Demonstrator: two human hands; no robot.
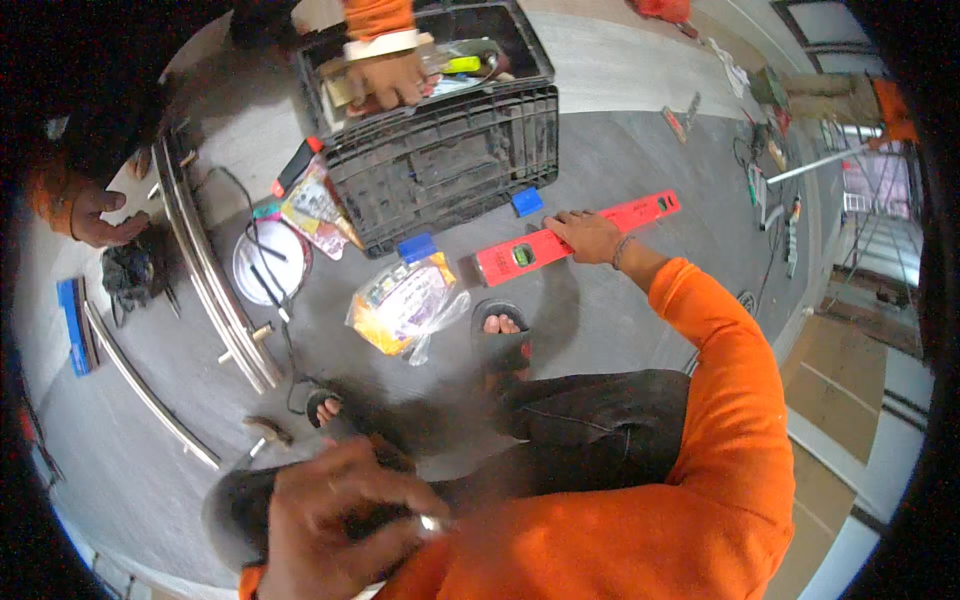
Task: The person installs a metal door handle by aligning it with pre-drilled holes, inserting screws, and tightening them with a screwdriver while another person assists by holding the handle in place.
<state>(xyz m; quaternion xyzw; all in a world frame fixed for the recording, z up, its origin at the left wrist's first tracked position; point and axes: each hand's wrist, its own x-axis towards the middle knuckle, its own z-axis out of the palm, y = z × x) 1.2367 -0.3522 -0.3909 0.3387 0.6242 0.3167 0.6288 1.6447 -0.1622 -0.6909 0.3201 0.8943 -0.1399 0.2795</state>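
Observation:
My right hand [588, 238] is closed over a red spirit level [520, 256] on the grey floor, fingers across its upper edge near the middle. The level lies slantwise in front of the black crate [450, 150], its right end farther away. Low in the view, close to my body, my left hand [345, 515] is blurred, with its fingers curled. A small, shiny whitish thing [430, 524] shows at its fingertips, too smeared to name. Left of the level lies a clear plastic bag [405, 305] with yellow and purple print.
A co-worker's hand [388, 80] reaches into the crate among tools; another hand [100, 217] hovers at the left near a black bag [133, 270]. Metal tubes [205, 260], a white bucket lid [270, 262] and a dark cable lie left. A curved tube [150, 390] rests nearer.

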